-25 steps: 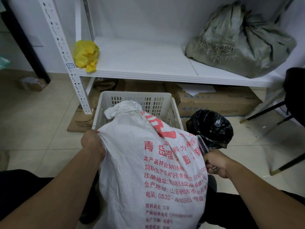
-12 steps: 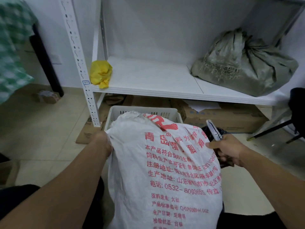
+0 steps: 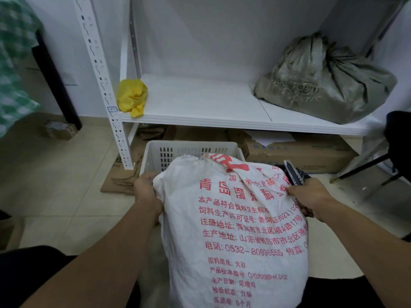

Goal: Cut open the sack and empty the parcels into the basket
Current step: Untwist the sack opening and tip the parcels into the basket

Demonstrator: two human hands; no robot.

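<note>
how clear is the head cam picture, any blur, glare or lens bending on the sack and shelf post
Head view: the red print on the white sack reads sharp mid-frame and softens lower down; the shelf post leans and bows from wide-angle distortion; the green checked cloth at the left edge is smeared; the cutter in the right hand is soft; light is even, no glare.

Left grip (image 3: 146,192) and right grip (image 3: 311,194) both clenched, reaching forward
</note>
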